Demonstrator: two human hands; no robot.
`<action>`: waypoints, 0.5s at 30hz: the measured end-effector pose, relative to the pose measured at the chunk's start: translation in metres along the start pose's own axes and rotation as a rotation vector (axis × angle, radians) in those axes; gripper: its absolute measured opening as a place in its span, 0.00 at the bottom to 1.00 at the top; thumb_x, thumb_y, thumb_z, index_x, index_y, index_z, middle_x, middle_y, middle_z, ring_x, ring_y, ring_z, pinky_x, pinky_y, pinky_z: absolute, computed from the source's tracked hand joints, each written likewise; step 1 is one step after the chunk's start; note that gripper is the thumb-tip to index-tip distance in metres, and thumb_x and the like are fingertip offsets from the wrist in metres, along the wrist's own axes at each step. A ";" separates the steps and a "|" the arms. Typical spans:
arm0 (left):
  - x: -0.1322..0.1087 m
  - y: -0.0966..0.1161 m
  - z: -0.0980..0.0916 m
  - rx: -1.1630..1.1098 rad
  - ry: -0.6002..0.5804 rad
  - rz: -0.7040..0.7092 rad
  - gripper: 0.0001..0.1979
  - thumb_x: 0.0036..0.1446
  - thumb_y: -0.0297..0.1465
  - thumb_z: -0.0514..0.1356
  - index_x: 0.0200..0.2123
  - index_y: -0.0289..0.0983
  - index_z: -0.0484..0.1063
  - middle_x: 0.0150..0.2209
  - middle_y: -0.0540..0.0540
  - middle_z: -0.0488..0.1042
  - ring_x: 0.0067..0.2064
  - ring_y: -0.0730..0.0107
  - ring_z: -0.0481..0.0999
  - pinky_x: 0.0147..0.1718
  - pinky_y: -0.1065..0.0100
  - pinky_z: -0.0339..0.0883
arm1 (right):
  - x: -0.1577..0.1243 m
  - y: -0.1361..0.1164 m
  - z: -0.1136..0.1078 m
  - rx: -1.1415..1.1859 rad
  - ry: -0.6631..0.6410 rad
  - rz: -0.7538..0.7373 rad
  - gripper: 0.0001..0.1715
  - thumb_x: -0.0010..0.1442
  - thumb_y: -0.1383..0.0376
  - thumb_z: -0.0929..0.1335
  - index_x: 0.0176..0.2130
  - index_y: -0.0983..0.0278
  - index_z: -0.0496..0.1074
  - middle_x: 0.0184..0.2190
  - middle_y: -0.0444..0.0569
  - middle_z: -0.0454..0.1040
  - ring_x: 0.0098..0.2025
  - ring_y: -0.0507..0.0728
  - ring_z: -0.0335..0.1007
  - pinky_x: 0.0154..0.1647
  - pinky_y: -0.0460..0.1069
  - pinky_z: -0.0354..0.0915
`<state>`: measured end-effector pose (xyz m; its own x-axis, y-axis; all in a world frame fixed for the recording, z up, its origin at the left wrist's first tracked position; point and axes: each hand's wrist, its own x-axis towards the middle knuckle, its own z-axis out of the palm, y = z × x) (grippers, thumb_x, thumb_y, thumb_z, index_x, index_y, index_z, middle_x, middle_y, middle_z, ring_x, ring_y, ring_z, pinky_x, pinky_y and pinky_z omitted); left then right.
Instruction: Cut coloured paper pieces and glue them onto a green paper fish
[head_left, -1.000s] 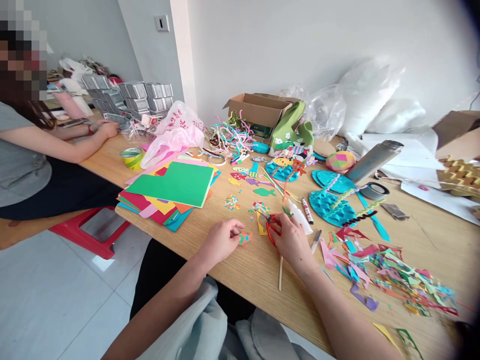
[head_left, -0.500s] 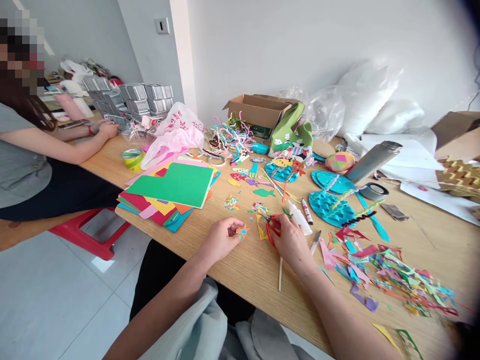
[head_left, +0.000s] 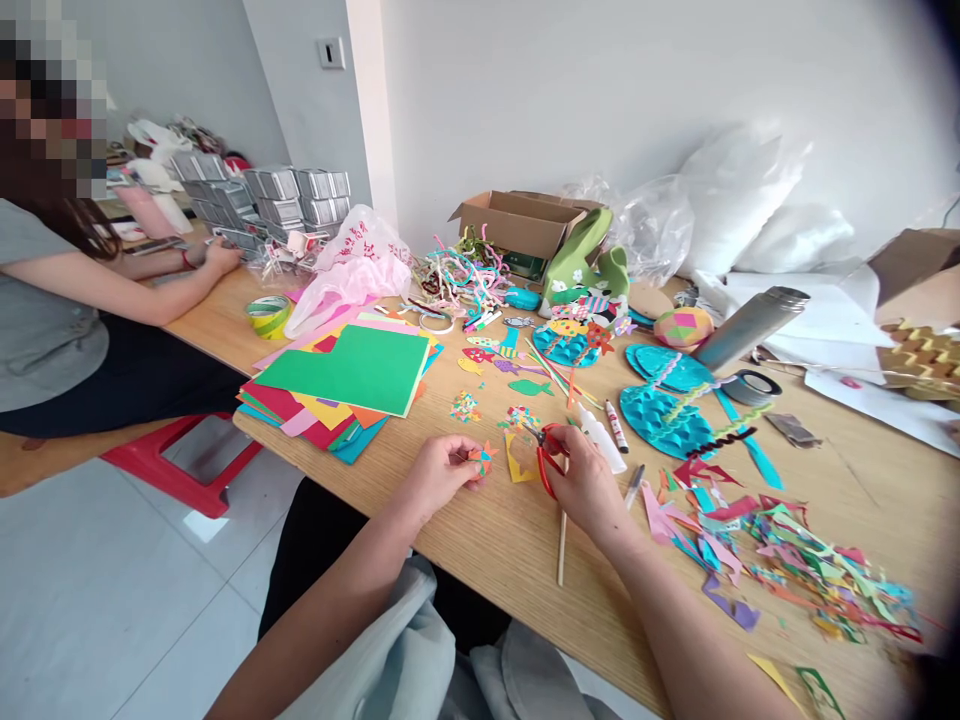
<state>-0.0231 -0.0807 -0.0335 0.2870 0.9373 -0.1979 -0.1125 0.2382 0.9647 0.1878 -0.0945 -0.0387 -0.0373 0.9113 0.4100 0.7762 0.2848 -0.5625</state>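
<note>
**Item: small paper cut-out, held for trimming at the table edge**

Held piece: I log one multicoloured paper cut-out [head_left: 482, 458], lifted just off the table [head_left: 495, 545]. The left hand [head_left: 439, 480] pinches it between thumb and fingertips, with the other fingers curled under.

Tool: red-handled scissors [head_left: 547, 455] in the right hand [head_left: 589, 485]. The fingers are closed through the loops and the tips point toward the cut-out, near it but not touching. At this size I cannot tell whether the blades are parted.

Step, in my judgement: between cuts, the piece being presented to the blades. A further cut would call for bringing the edge between the blades and keeping the pinch clear of the cutting line.

Near the hands:
- a yellow scrap [head_left: 517, 458] between the two hands
- a wooden stick [head_left: 560, 545] beside the right wrist
- a glue bottle [head_left: 601, 440] and a marker [head_left: 616, 425] just beyond the right hand

Surface, a long wooden table, crowded:
- a stack of coloured sheets [head_left: 352, 370], green on top, at left
- teal plates [head_left: 664, 415] with trimmings
- a heap of offcuts [head_left: 787, 555] at right
- a steel flask [head_left: 750, 325], lying tilted
- pipe cleaners [head_left: 457, 272]
- a pink bag [head_left: 349, 280]
- a cardboard box [head_left: 517, 220] at the back

Room: a plain pale wall [head_left: 600, 90] and a tiled floor [head_left: 97, 590]. Another person [head_left: 52, 310] sits at the far left end beside a red stool [head_left: 180, 455], their hands well apart from mine
</note>
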 end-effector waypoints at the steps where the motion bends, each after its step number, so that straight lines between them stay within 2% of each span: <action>1: 0.000 0.001 -0.001 -0.022 -0.005 -0.003 0.09 0.42 0.30 0.67 0.27 0.33 0.72 0.26 0.48 0.73 0.26 0.73 0.74 0.25 0.72 0.67 | 0.000 -0.002 -0.001 0.015 0.010 -0.010 0.05 0.55 0.65 0.64 0.35 0.60 0.63 0.31 0.50 0.73 0.35 0.59 0.69 0.37 0.54 0.64; 5: -0.002 0.003 -0.004 -0.138 -0.033 -0.048 0.12 0.41 0.33 0.69 0.28 0.32 0.73 0.26 0.48 0.74 0.26 0.74 0.73 0.28 0.71 0.67 | 0.000 -0.008 -0.006 0.068 0.076 -0.031 0.06 0.54 0.65 0.65 0.35 0.60 0.63 0.31 0.49 0.72 0.34 0.58 0.69 0.36 0.53 0.64; 8: -0.002 0.004 -0.004 -0.195 -0.029 -0.106 0.14 0.39 0.33 0.70 0.31 0.33 0.75 0.31 0.46 0.75 0.27 0.73 0.73 0.30 0.69 0.67 | -0.001 -0.010 -0.006 0.118 0.110 -0.052 0.07 0.54 0.65 0.66 0.36 0.60 0.64 0.32 0.48 0.72 0.33 0.57 0.68 0.35 0.52 0.65; 12: -0.003 0.003 -0.003 -0.130 -0.032 -0.126 0.14 0.40 0.32 0.69 0.33 0.33 0.75 0.37 0.42 0.76 0.33 0.69 0.75 0.29 0.69 0.67 | -0.004 -0.010 -0.003 0.164 0.059 -0.133 0.08 0.55 0.67 0.67 0.38 0.60 0.65 0.33 0.48 0.72 0.35 0.56 0.68 0.37 0.51 0.65; 15: -0.004 0.000 -0.003 -0.050 -0.007 -0.077 0.13 0.41 0.32 0.68 0.32 0.33 0.75 0.35 0.43 0.76 0.34 0.69 0.74 0.30 0.70 0.66 | -0.006 -0.013 -0.002 0.215 0.004 -0.139 0.08 0.55 0.67 0.68 0.37 0.60 0.65 0.33 0.48 0.72 0.35 0.56 0.67 0.37 0.51 0.65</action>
<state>-0.0267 -0.0834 -0.0333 0.3028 0.9141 -0.2696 -0.1376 0.3219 0.9367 0.1795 -0.1042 -0.0322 -0.1319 0.8579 0.4965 0.6118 0.4646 -0.6402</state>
